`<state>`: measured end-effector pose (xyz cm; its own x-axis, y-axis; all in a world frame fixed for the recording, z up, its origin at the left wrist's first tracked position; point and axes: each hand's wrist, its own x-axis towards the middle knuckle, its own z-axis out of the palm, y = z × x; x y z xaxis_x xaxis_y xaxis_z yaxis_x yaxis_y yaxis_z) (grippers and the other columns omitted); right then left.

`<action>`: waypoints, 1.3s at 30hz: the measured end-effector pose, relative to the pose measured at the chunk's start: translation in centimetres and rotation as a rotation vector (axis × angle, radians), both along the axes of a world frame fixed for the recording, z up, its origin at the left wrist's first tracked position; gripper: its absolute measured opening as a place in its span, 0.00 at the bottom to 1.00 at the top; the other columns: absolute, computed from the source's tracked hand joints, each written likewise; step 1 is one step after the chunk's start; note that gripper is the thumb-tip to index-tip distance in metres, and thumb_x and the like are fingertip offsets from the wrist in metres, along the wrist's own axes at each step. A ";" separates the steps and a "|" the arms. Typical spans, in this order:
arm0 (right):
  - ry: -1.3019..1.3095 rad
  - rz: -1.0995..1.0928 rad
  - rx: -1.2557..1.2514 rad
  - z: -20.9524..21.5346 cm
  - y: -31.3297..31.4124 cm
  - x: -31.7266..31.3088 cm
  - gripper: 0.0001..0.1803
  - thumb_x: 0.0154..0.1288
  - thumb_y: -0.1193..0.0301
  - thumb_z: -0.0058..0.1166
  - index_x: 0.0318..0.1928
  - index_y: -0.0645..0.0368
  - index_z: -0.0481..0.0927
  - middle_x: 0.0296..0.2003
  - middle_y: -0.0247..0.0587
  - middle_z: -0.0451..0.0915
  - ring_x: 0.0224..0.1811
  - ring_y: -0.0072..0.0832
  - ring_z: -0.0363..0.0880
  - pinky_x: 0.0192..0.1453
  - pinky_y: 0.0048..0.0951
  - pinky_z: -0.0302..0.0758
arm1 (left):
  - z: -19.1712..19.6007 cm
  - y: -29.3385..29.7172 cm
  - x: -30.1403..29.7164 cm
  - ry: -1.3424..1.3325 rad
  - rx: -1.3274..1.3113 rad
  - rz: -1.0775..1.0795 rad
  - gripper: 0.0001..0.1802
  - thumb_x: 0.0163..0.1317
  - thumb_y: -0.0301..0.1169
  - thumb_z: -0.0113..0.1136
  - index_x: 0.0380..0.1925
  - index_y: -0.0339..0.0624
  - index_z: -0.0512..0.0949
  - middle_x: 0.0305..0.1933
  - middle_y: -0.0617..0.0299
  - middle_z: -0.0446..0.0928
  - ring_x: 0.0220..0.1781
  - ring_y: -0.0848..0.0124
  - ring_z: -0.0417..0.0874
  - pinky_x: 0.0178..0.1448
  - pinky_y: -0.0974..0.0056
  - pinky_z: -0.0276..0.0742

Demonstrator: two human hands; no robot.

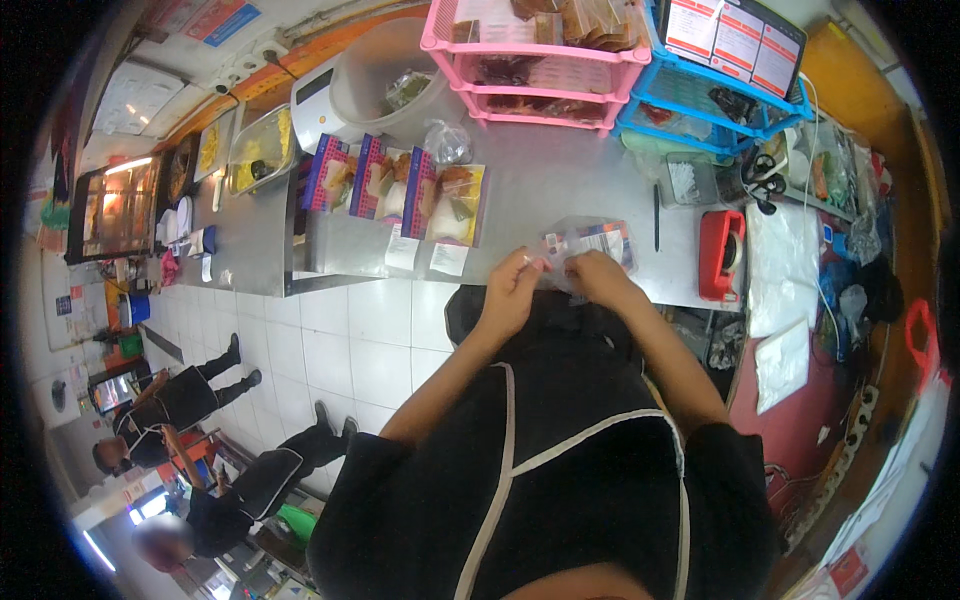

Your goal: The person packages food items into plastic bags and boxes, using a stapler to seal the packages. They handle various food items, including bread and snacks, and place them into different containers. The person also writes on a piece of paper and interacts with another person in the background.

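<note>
A clear plastic bag (590, 240) lies at the front edge of the metal counter, with a flat, printed orange-and-dark pack showing through it. My left hand (512, 288) is closed in a pinch on the bag's near left edge. Close beside it, my right hand (604, 278) grips the bag's near edge with curled fingers. What lies under the fingertips is hidden. To the left stand several open purple food boxes (420, 200) with rice and fried pieces, and white paper slips (449, 259) hang at their front.
Pink stacked trays (540, 75) and blue trays (680, 110) holding packets stand at the back, a tablet (735, 42) above the blue ones. A red tape dispenser (721, 255) and black pen (657, 218) lie to the right. Two people (270, 480) stand at far left.
</note>
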<state>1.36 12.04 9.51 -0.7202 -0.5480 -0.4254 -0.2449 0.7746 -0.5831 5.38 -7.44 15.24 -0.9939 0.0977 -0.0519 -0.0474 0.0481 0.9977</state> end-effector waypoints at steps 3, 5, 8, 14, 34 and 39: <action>0.166 -0.040 0.081 -3.2 -3.4 -2.1 0.14 0.58 0.65 0.61 0.42 0.57 0.83 0.44 0.48 0.85 0.48 0.48 0.83 0.49 0.47 0.79 | 0.7 -0.7 0.1 0.107 0.003 -0.210 0.08 0.71 0.25 0.51 0.34 0.33 0.77 0.48 0.53 0.78 0.50 0.66 0.79 0.58 0.64 0.72; 0.253 0.042 -0.011 -5.5 -4.2 -1.9 0.17 0.60 0.63 0.60 0.49 0.55 0.82 0.46 0.47 0.85 0.48 0.48 0.83 0.50 0.48 0.79 | 1.5 -1.0 -0.4 0.158 -0.044 -0.274 0.08 0.70 0.26 0.52 0.34 0.32 0.77 0.53 0.52 0.77 0.51 0.64 0.79 0.57 0.63 0.73; 0.191 0.271 0.314 -5.5 -4.9 -2.9 0.22 0.63 0.61 0.60 0.56 0.52 0.79 0.46 0.47 0.85 0.46 0.48 0.83 0.52 0.48 0.77 | 1.5 -2.1 -0.8 0.116 -0.030 -0.223 0.09 0.69 0.26 0.53 0.33 0.32 0.78 0.57 0.51 0.76 0.54 0.63 0.79 0.59 0.63 0.72; 0.060 0.284 0.199 5.8 0.8 -3.3 0.22 0.65 0.58 0.60 0.57 0.54 0.80 0.47 0.49 0.83 0.46 0.47 0.82 0.55 0.43 0.73 | 0.3 -3.2 0.3 0.132 -0.047 -0.094 0.13 0.70 0.33 0.54 0.36 0.36 0.83 0.64 0.50 0.73 0.64 0.57 0.74 0.67 0.56 0.66; 0.030 -0.829 -0.905 8.8 5.2 0.3 0.17 0.68 0.71 0.60 0.55 0.60 0.77 0.39 0.36 0.82 0.44 0.23 0.80 0.49 0.25 0.73 | 0.3 5.8 -6.0 0.186 -0.224 -0.362 0.08 0.72 0.27 0.48 0.45 0.32 0.69 0.40 0.39 0.80 0.41 0.41 0.83 0.46 0.46 0.77; -0.004 -0.746 -0.718 9.9 3.2 -0.6 0.16 0.68 0.71 0.61 0.53 0.62 0.77 0.37 0.33 0.81 0.40 0.19 0.76 0.43 0.22 0.72 | -1.0 6.6 -6.7 0.172 -0.414 -0.465 0.13 0.72 0.27 0.48 0.47 0.30 0.57 0.36 0.34 0.80 0.39 0.35 0.82 0.41 0.41 0.75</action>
<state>0.75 15.28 19.39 -0.9801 -0.0881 -0.1778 0.1577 0.1980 -0.9674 -1.35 -0.81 14.28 -0.8500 0.5264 -0.0213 0.2306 0.4079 0.8834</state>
